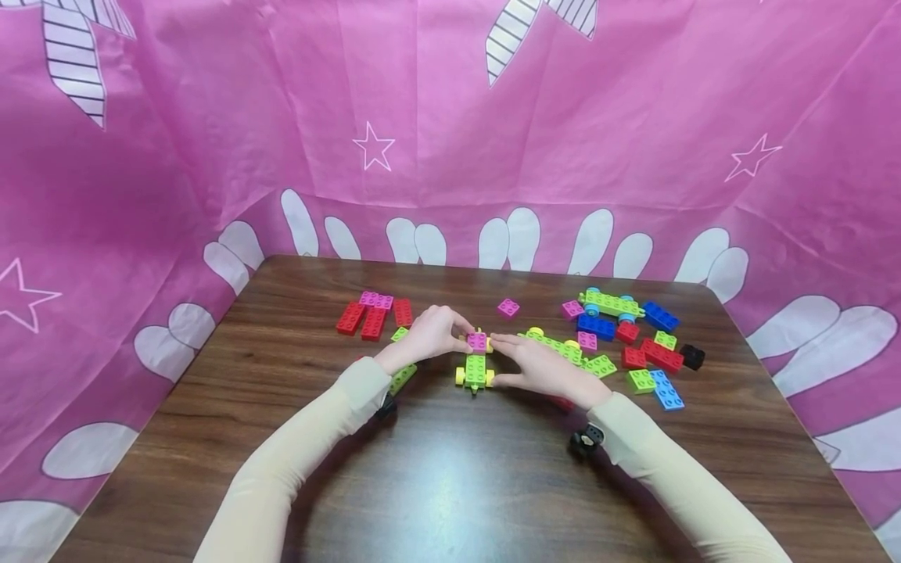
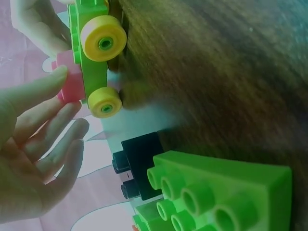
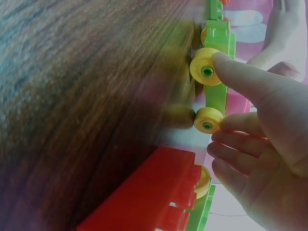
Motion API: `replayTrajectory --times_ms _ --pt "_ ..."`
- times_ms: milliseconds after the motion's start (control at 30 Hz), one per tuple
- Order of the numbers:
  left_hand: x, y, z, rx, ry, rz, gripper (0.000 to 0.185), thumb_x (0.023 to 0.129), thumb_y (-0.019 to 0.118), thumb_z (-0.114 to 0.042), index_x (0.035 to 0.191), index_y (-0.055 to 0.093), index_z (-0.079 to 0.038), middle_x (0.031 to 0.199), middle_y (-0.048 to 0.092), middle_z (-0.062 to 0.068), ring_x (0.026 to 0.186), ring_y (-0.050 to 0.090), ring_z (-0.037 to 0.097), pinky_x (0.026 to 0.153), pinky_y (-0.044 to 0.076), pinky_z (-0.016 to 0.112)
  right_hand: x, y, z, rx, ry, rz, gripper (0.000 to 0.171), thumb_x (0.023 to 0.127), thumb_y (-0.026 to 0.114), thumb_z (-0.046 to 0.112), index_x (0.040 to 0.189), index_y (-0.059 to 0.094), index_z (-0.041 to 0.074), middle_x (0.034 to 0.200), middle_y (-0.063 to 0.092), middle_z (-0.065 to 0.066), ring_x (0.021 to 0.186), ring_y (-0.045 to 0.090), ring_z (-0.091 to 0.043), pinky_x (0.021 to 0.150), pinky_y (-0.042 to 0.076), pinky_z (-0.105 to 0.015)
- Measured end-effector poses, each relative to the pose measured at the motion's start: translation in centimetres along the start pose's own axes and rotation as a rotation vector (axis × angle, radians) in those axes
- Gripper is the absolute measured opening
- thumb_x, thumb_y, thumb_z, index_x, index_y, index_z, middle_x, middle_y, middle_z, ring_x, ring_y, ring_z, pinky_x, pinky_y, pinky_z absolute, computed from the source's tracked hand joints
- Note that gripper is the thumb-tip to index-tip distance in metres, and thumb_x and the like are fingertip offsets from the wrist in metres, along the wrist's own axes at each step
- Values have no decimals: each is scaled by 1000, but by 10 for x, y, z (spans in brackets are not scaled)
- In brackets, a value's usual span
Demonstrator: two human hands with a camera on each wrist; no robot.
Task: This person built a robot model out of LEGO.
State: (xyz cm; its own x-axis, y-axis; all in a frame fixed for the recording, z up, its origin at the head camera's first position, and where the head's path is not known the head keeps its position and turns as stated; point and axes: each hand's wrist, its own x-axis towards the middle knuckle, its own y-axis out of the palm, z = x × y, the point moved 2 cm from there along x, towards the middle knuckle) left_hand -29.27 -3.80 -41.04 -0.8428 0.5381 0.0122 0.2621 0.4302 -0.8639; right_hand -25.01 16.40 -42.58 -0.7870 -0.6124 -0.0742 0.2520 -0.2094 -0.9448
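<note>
A lime green toy car base [image 1: 475, 370] with yellow wheels stands on the table between the hands. On its far end sits a pink brick [image 1: 477, 342], which the left hand [image 1: 434, 335] pinches between thumb and fingers; in the left wrist view the thumb lies against the pink brick [image 2: 70, 79]. From the other side, the right hand [image 1: 538, 364] touches the base with fairly straight fingers. In the right wrist view its thumb rests on the near yellow wheel [image 3: 206, 66], and its fingertips meet the far wheel [image 3: 208, 121].
Red bricks [image 1: 362, 319] and a pink one lie at the left. Beyond the right hand are another green car base [image 1: 556, 346] and a blue-wheeled one [image 1: 611, 303], among blue, red, green and black bricks. A lone pink brick [image 1: 508, 307] lies farther back. Pink printed cloth hangs behind the table.
</note>
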Motion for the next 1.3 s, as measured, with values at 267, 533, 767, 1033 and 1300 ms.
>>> replayTrajectory --times_ms 267,533,767,1033,1300 --pt "-1 2 -2 2 -21 -23 31 81 83 -27 109 78 -14 106 78 3 95 72 18 77 56 30 0 0 -1 -3 -1 0 74 90 67 51 145 49 5 150 50 -15 140 48 -33 111 43 -52" --pt "-4 4 -4 2 -25 -51 31 82 82 -26 110 78 -13 105 78 4 92 72 19 70 53 26 0 0 0 -10 -3 -2 74 89 67 51 144 50 4 150 51 -15 139 49 -33 111 44 -52" --pt "-7 6 -5 32 4 -53 32 85 79 -23 114 76 -11 111 76 6 101 72 21 82 58 35 0 1 -1 -14 -1 -5 74 89 67 51 144 50 4 149 51 -16 139 49 -34 110 44 -52" --pt "-10 5 1 28 71 -38 33 87 77 -23 117 74 -10 114 75 7 102 71 21 85 57 33 1 2 -2 -9 7 1 75 90 67 52 145 49 5 150 50 -15 140 48 -33 111 43 -52" --pt "-6 0 4 -48 30 -41 30 82 81 -25 109 78 -12 107 77 3 94 73 17 79 56 27 2 3 -3 -10 2 4 75 90 66 53 145 49 5 150 50 -15 140 48 -33 111 43 -53"
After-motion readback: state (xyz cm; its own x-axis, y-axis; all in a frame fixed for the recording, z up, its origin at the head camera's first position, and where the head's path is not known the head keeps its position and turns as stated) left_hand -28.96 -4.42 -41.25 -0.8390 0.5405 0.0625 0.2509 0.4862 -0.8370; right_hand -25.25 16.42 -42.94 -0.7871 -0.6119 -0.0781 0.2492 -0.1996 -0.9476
